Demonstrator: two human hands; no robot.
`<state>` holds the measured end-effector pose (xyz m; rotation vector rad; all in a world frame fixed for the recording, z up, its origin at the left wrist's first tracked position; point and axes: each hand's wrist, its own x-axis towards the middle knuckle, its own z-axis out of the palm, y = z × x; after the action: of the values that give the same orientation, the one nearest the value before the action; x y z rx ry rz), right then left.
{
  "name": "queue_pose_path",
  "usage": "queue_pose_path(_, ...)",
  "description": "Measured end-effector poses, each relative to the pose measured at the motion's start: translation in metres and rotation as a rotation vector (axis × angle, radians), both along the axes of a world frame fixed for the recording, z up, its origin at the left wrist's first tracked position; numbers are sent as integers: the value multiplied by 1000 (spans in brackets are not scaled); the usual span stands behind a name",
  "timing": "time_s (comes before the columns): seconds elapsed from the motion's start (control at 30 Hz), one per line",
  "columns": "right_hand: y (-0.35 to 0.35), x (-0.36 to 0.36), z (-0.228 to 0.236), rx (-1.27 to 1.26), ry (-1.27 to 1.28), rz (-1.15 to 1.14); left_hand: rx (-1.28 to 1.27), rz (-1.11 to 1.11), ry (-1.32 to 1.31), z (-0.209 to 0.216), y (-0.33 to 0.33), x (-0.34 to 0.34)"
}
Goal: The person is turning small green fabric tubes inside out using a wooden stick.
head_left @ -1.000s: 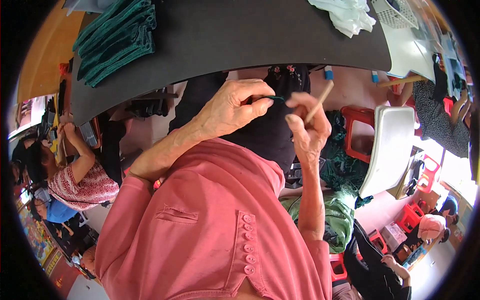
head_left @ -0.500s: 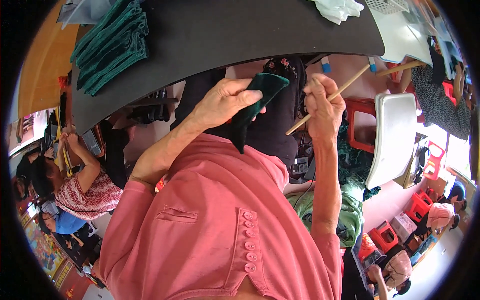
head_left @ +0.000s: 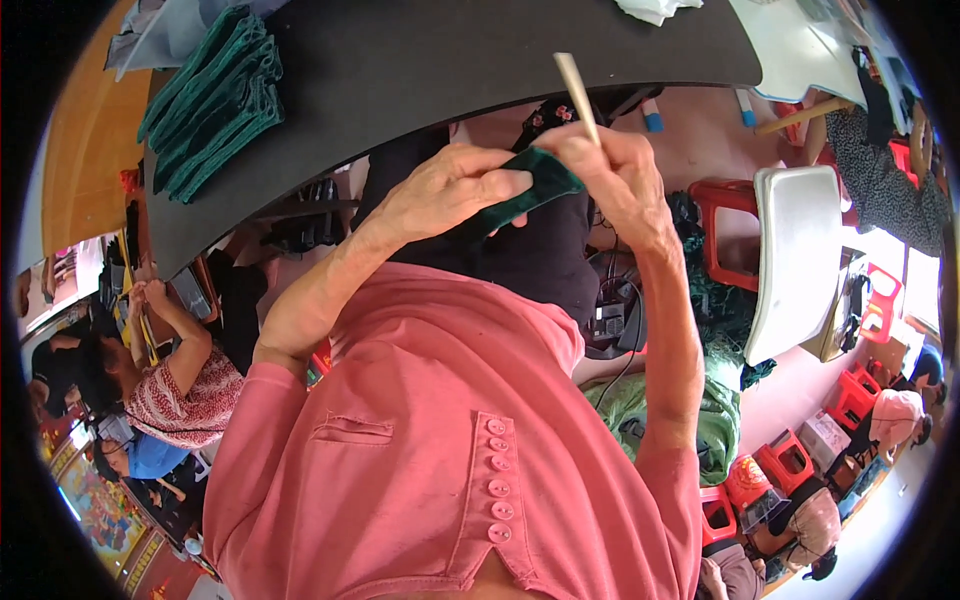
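A small piece of dark green velvet (head_left: 548,184) is held above my lap. My left hand (head_left: 450,195) is closed on it, thumb on top and fingertips showing below. At the velvet's right end, the fingers of my right hand (head_left: 622,182) are closed and touch its edge. That same hand holds a pale wooden stick (head_left: 573,90), whose upper end points up toward the table. The stick's lower part is hidden behind the fingers.
A dark table (head_left: 430,75) lies ahead, with a stack of green velvet pieces (head_left: 212,110) at its left and a white plastic bag (head_left: 658,8) at its far edge. Right of me stand a red stool (head_left: 722,235), a white board-like panel (head_left: 795,265) and a green bag (head_left: 690,405). Other people sit at both sides.
My right hand has moved left to the velvet's edge, and the stick has swung from a slant to nearly upright. The velvet has turned to lie flatter.
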<state>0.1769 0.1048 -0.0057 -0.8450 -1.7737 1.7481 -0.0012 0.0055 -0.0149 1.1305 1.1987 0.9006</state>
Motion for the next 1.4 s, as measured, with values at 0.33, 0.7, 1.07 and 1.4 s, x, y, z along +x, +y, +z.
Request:
queue_pose_path(0.33, -8, 20, -48, -127, -78, -262, -185, -94, -217, -19, -10, -20)
queue_pose_path(0.7, -5, 43, -80, -268, 40, -316, -313, -55, -248, -32, -26, -32)
queue_pose_path(1.07, -16, 43, -105, -335, 62, -381, -154, -78, -31, -39, -31, -33)
queue_pose_path(1.4, -18, 45, -88, -424, 176, -272, -287, 47, -237, -34, -40, -39)
